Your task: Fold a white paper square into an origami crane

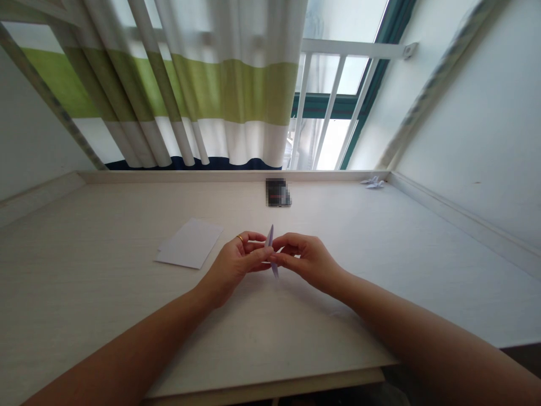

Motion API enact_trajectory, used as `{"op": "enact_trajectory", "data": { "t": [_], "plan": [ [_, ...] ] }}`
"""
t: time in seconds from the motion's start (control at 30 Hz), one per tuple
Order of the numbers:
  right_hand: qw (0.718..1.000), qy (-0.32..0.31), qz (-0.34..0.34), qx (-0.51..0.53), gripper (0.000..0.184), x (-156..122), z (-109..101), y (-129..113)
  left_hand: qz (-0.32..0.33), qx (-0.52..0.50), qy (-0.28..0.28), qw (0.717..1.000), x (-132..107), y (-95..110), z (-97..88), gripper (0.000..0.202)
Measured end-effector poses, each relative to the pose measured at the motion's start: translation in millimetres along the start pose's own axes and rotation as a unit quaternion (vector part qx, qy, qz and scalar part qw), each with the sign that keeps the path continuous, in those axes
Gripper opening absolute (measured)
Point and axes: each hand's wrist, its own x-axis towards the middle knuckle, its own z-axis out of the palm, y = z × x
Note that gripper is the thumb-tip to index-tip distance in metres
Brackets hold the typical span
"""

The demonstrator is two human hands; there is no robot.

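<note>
A small folded piece of paper, white and narrow with pointed ends, stands nearly upright between my hands above the table. My left hand, with a ring on one finger, pinches it from the left. From the right, my right hand grips the same paper between thumb and fingers. The fingers cover the paper's middle, so its full shape is hidden. Left of my left hand, a stack of white paper sheets lies flat on the table.
The pale wooden table has a raised rim along its back. Near that rim lies a dark, pixelated object. Several small folded white paper pieces rest in the back right corner. Behind hang striped curtains and a white window railing.
</note>
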Motion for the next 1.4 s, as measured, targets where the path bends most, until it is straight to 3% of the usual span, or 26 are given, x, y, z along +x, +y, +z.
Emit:
{"op": "enact_trajectory", "data": {
  "t": [0.4,0.77,0.87,0.97,1.1,1.4],
  "plan": [
    [0.99,-0.002,0.053,0.134,0.023,2,1,1,0.02,0.012,-0.012,1.0,1,-2,-0.6,0.032],
    [0.986,-0.002,0.082,0.148,0.019,3,0,-3,0.03,0.008,-0.009,0.999,1,-2,-0.4,0.034],
    [0.992,0.007,0.059,0.108,0.016,3,0,-2,0.041,0.018,-0.004,0.999,1,-2,-0.6,0.034],
    [0.999,0.038,0.019,-0.003,0.018,1,1,-1,0.065,0.051,0.005,0.997,2,-4,-0.4,0.035],
    [0.987,0.068,-0.016,-0.144,0.026,-3,2,-4,0.101,0.098,-0.015,0.99,1,-10,1.3,0.039],
    [0.983,0.057,-0.036,-0.169,0.019,-2,5,0,0.127,0.103,-0.056,0.985,-2,-11,4.9,0.037]
  ]
}}
